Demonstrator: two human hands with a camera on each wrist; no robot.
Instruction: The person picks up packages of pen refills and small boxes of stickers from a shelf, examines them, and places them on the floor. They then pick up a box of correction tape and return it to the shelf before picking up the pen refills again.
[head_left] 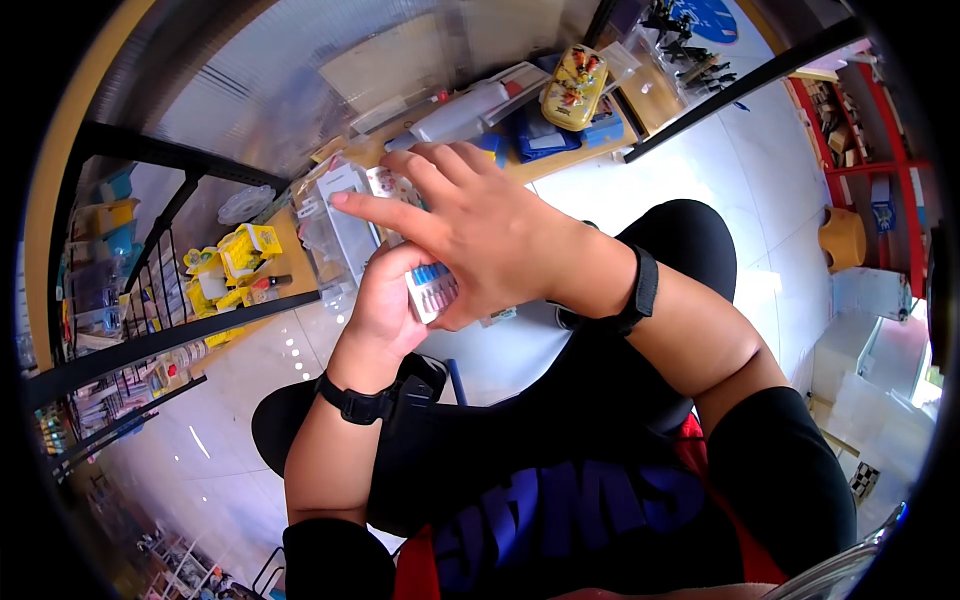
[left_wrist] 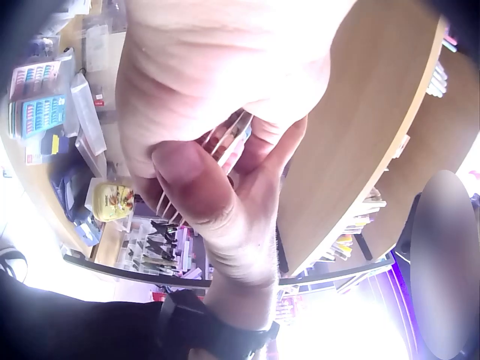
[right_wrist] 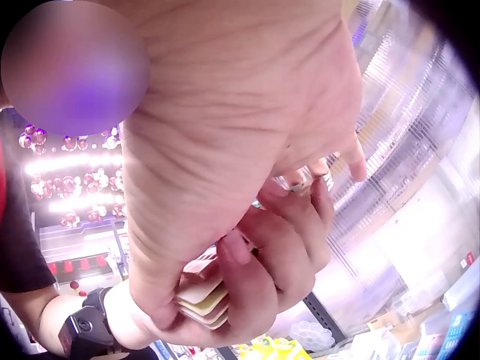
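Between both hands is a stack of thin cards [head_left: 432, 290]; the top one shows rows of blue and pink pieces. My left hand [head_left: 383, 300] holds the stack from below, its fingers curled along the side in the right wrist view, where several layered card edges [right_wrist: 201, 301] show. My right hand [head_left: 495, 228] arches over the top and grips the stack across its two ends, with the index finger sticking out to the left in the head view. Most of the stack is hidden under the right hand.
A wooden shelf [head_left: 298, 262] carries a white box [head_left: 345, 222], yellow packages [head_left: 240, 255] and a yellow tin [head_left: 575, 88]. Similar cards with blue rows [left_wrist: 43, 114] lie there in the left wrist view. Black metal bars [head_left: 180, 335] frame the shelf at left.
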